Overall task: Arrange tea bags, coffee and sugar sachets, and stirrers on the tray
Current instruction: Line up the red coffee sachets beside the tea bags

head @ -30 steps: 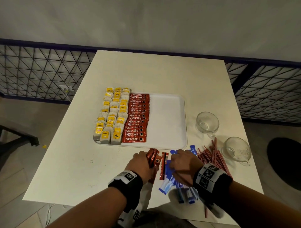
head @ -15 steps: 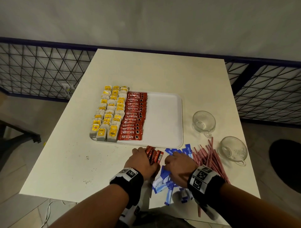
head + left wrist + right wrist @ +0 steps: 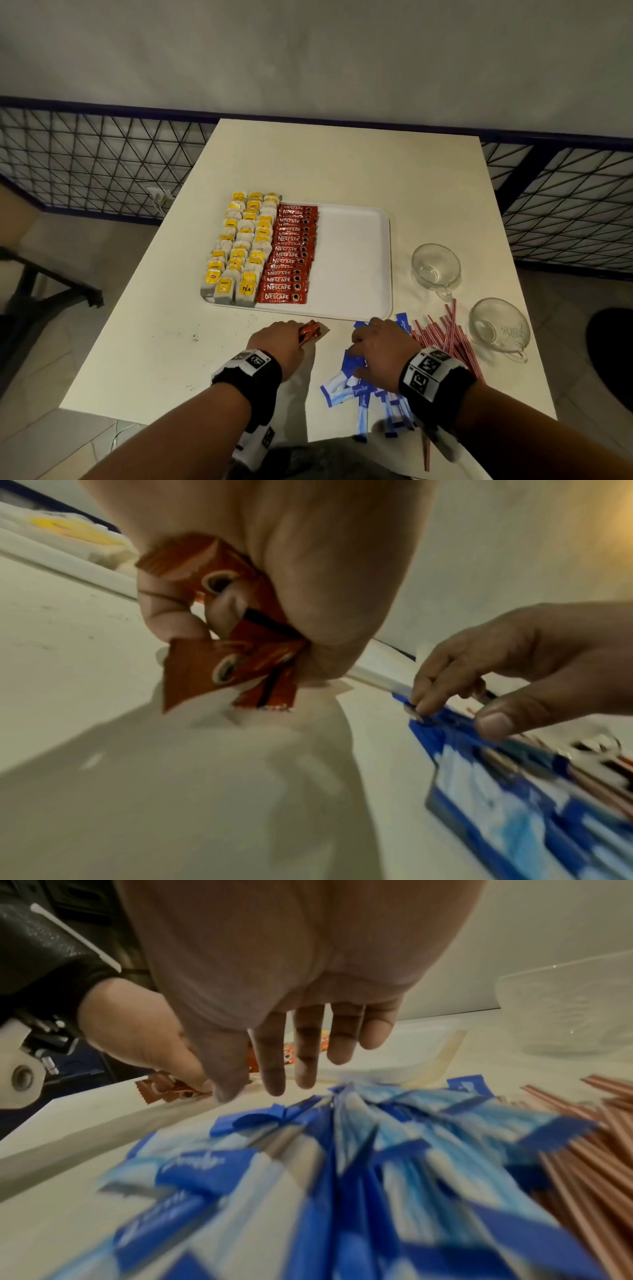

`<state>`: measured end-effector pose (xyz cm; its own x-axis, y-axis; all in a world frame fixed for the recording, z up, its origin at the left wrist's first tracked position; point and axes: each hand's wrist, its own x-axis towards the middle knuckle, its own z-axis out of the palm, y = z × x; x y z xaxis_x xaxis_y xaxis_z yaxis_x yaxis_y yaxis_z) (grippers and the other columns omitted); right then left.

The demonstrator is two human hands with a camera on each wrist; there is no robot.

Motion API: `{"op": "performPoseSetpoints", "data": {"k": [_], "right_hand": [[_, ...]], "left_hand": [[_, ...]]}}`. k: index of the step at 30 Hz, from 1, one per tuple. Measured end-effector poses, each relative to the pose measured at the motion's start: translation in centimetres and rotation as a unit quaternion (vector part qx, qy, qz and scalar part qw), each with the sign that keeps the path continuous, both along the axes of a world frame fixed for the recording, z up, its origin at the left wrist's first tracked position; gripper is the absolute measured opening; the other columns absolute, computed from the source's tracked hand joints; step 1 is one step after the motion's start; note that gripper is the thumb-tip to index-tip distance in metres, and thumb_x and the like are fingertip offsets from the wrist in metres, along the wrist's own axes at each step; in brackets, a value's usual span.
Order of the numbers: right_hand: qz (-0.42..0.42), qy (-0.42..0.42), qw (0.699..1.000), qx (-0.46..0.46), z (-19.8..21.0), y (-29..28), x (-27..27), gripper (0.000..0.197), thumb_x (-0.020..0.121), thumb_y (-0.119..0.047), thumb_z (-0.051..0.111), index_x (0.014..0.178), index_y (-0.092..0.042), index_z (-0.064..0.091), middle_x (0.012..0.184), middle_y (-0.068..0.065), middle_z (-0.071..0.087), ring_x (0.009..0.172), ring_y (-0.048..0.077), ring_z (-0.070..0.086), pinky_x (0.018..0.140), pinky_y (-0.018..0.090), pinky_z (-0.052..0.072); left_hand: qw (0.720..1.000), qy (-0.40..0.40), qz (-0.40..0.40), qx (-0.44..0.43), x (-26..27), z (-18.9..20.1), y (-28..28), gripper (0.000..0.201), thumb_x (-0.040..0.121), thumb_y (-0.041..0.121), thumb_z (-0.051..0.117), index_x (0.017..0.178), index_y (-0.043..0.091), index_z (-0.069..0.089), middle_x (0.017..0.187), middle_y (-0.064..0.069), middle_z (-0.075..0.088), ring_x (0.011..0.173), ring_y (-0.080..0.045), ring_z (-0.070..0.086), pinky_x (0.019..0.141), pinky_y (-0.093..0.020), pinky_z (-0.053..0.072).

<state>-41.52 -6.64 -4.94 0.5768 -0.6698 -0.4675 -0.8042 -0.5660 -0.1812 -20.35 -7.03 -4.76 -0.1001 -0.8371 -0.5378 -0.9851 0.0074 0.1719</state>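
A white tray (image 3: 356, 260) holds rows of yellow-tagged tea bags (image 3: 239, 253) at its left and a column of red coffee sachets (image 3: 291, 260) beside them; its right half is bare. Just in front of the tray, my left hand (image 3: 301, 334) grips a small bunch of red coffee sachets (image 3: 222, 664), whose ends stick out past the fingers (image 3: 164, 615). My right hand (image 3: 363, 337) hovers to the right over a loose pile of blue sugar sachets (image 3: 342, 1177), fingers (image 3: 308, 1056) straight and fingertips touching the top ones. Red striped stirrers (image 3: 445, 335) lie right of the pile.
Two empty glass cups (image 3: 435, 267) (image 3: 498, 325) stand right of the tray, the nearer one beside the stirrers. The table's front edge (image 3: 191, 416) runs close under my wrists. A black wire railing (image 3: 102, 164) borders the far side.
The loose red sachets that lay between my hands are now bunched in my left hand. My right hand has drawn apart to the right, onto the blue sachets.
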Motion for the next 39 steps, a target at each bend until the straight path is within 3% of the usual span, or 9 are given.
{"op": "performPoseSetpoints", "data": {"k": [4,8,13,17,22,26,32,36,39], "right_hand": [[-0.081,-0.085,0.993,-0.019,1.8,-1.4,1.1,0.052,0.094,-0.054,0.037,0.134,-0.025,0.053,0.132,-0.002,0.052,0.12,0.023,0.046,0.099,0.031,0.033],[-0.156,-0.228,0.961,0.004,3.8,-3.3,3.9,0.048,0.095,-0.041,0.052,0.14,-0.028,0.043,0.124,-0.006,0.055,0.094,0.007,0.052,0.094,0.026,0.042],[-0.284,-0.401,0.864,0.108,5.5,-5.5,7.9,0.041,0.085,-0.033,0.07,0.124,-0.033,0.057,0.101,-0.017,0.061,0.074,-0.002,0.053,0.074,0.014,0.042],[-0.354,-0.486,0.775,0.192,5.3,-6.7,10.5,0.021,0.077,-0.026,0.077,0.09,-0.026,0.06,0.076,-0.004,0.061,0.069,0.014,0.057,0.068,0.03,0.047],[-0.435,-0.528,0.691,0.236,4.9,-7.9,12.3,0.017,0.087,-0.004,0.067,0.089,-0.01,0.051,0.068,0.009,0.058,0.054,0.017,0.056,0.052,0.026,0.046],[-0.477,-0.536,0.64,0.276,4.4,-8.7,13.1,0.015,0.09,0.001,0.059,0.084,-0.01,0.049,0.064,0.008,0.058,0.052,0.02,0.053,0.046,0.024,0.043],[-0.494,-0.512,0.613,0.344,3.9,-8.9,13.2,0.012,0.095,-0.004,0.051,0.083,-0.007,0.051,0.062,0.007,0.059,0.048,0.017,0.052,0.046,0.024,0.041],[-0.502,-0.53,0.616,0.296,3.3,-8.9,13.4,0.012,0.094,-0.021,0.06,0.092,-0.009,0.057,0.077,0.005,0.063,0.059,0.017,0.057,0.052,0.029,0.045],[-0.506,-0.519,0.628,0.283,2.7,-9.8,13.4,0.003,0.09,-0.019,0.065,0.088,-0.019,0.063,0.08,0.006,0.066,0.064,0.018,0.067,0.055,0.031,0.054]], "left_hand": [[0.977,0.174,0.119,0.014,2.6,1.8,-0.5,0.008,0.086,0.025,0.058,0.085,0.017,0.056,0.085,-0.005,0.067,0.077,-0.025,0.062,0.067,-0.028,0.046],[0.859,0.422,0.278,0.079,4.5,4.0,-1.1,0.016,0.079,0.024,0.063,0.091,0.016,0.066,0.079,-0.008,0.069,0.07,-0.023,0.064,0.069,-0.031,0.048],[0.756,0.552,0.307,0.173,6.0,4.7,-2.8,0.024,0.072,0.021,0.069,0.095,0.015,0.068,0.082,-0.005,0.069,0.074,-0.02,0.063,0.073,-0.036,0.05],[0.707,0.609,0.298,0.202,8.5,4.6,-4.3,0.025,0.074,0.025,0.075,0.095,0.015,0.065,0.075,-0.004,0.066,0.066,-0.016,0.063,0.061,-0.03,0.05],[0.698,0.624,0.291,0.196,11.6,4.0,-5.8,0.052,0.07,0.021,0.084,0.117,0.007,0.066,0.106,-0.016,0.071,0.098,-0.029,0.068,0.082,-0.038,0.055],[0.71,0.606,0.329,0.143,13.0,3.7,-7.1,0.024,0.084,-0.001,0.064,0.106,0.008,0.068,0.088,-0.014,0.072,0.076,-0.022,0.07,0.061,-0.028,0.055],[0.703,0.602,0.35,0.141,13.8,2.9,-8.4,0.029,0.083,0.013,0.067,0.111,0.005,0.067,0.097,-0.021,0.071,0.08,-0.027,0.069,0.066,-0.029,0.054],[0.698,0.612,0.35,0.125,12.5,2.8,-8.3,0.029,0.082,0.019,0.067,0.108,0.007,0.066,0.079,-0.007,0.072,0.067,-0.017,0.07,0.053,-0.024,0.052],[0.744,0.578,0.314,0.114,11.6,2.7,-7.8,0.024,0.086,0.026,0.066,0.102,0.008,0.066,0.076,-0.006,0.071,0.063,-0.014,0.068,0.055,-0.025,0.052]]}}
